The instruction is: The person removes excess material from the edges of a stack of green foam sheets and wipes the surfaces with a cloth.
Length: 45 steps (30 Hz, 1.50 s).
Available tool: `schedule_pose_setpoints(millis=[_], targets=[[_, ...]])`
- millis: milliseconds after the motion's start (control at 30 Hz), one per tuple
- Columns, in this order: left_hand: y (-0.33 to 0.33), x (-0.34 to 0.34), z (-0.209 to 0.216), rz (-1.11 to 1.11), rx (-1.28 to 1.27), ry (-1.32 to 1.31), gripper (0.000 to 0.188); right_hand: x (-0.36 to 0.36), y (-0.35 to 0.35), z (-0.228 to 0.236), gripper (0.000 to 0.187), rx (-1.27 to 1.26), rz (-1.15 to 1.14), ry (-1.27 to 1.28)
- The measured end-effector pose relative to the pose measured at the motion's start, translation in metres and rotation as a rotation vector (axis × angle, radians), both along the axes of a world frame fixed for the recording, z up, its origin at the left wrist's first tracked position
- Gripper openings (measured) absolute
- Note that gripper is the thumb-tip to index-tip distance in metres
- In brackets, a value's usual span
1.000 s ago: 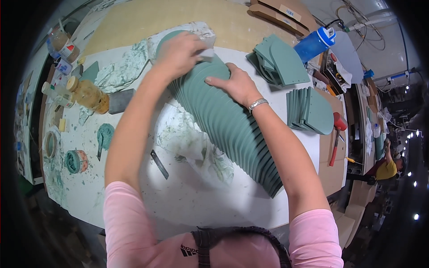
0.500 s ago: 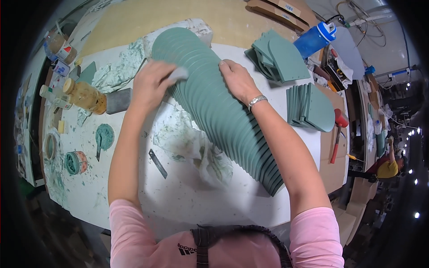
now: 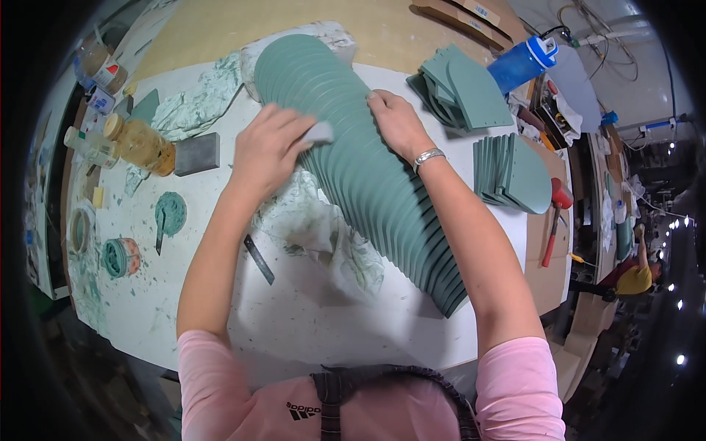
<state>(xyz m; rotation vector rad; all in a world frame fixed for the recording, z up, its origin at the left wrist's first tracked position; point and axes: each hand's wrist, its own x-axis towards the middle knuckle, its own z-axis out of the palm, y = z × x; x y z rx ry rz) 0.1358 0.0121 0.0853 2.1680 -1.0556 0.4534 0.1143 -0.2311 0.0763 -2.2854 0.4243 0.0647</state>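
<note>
A long slanting row of overlapping, round-ended green panels [image 3: 368, 169] lies across the white table. My left hand [image 3: 271, 151] is closed round a small pale grey block [image 3: 318, 133], whose exposed end touches the panels' left edges. The block looks like a sanding block, though its surface is partly hidden by my fingers. On the opposite side, my right hand [image 3: 401, 126] grips the row's right edge, some of its fingers out of sight. The far end of the row leans on a pale stained block [image 3: 334, 42]. Below my left hand lies a crumpled, green-stained cloth [image 3: 323, 235].
Two more stacks of green panels [image 3: 467, 92] sit at right, near a blue bottle [image 3: 521, 66] and a red mallet [image 3: 561, 195]. At left are a dark grey block [image 3: 197, 154], jars [image 3: 143, 147], green paste [image 3: 173, 213] and a paste tub [image 3: 120, 257]. A flat blade [image 3: 259, 261] lies centrally.
My left hand and its block have moved right and slightly nearer along the panels' edges. My right hand keeps its place on the row. The whole view has shifted a little.
</note>
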Motion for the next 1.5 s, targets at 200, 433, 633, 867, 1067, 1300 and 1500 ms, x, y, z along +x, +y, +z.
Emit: schedule_pose_setpoints(millis=[200,433,633,867,1067,1300,1500], targets=[[-0.019,0.001,-0.006,0.057,-0.057,-0.012,0.032,0.002,0.003,-0.002,0.051,-0.029,0.009,0.02],[-0.009,-0.018,-0.015,0.109,-0.086,-0.001,0.025,0.004,-0.004,-0.004,0.052,-0.005,0.008,0.0],[0.036,-0.079,-0.072,0.175,-0.527,0.992,0.014,0.006,0.003,0.002,0.054,-0.016,0.001,0.008],[-0.011,-0.192,-0.098,0.221,-0.967,1.519,0.011,0.003,0.005,-0.002,0.053,0.004,-0.006,-0.01],[0.012,-0.121,-0.085,0.271,-0.891,1.045,0.021,-0.002,0.003,0.005,0.051,-0.024,0.001,-0.066],[-0.028,0.004,-0.069,0.488,-0.807,0.608,0.026,-0.004,0.016,0.018,0.052,0.105,-0.02,-0.011],[-0.013,-0.066,-0.117,0.454,-0.84,0.864,0.026,-0.003,0.013,0.018,0.053,0.116,-0.026,0.023]])
